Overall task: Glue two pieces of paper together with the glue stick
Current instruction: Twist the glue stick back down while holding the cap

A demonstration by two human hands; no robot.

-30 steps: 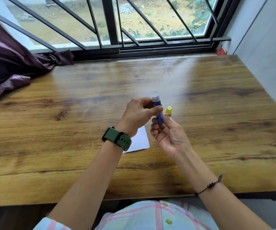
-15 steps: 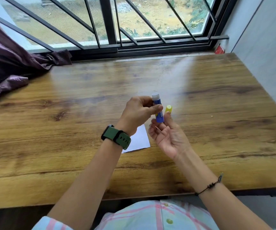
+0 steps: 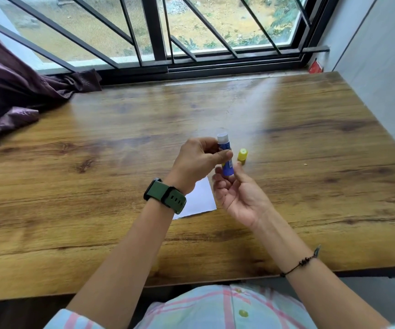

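A blue glue stick [image 3: 225,150] with its white glue end uncovered and pointing up is held upright above the wooden table [image 3: 73,186]. My left hand [image 3: 199,162] pinches its upper body between thumb and fingers. My right hand [image 3: 239,198] is palm up, with its fingertips and thumb closed around the stick's lower end. The yellow cap [image 3: 242,155] stands on the table just right of the stick. A white sheet of paper [image 3: 201,198] lies flat under my hands, mostly hidden by them; whether it is a single sheet cannot be told.
A purple curtain [image 3: 13,96] is bunched on the table's far left corner. A barred window [image 3: 158,32] runs along the far edge, with a small red thing [image 3: 315,67] on its sill at the right. A pale wall [image 3: 381,67] borders the right side.
Both hands have kept the glue stick almost in place. My right fingers have shifted slightly around its lower end. The cap has not moved.
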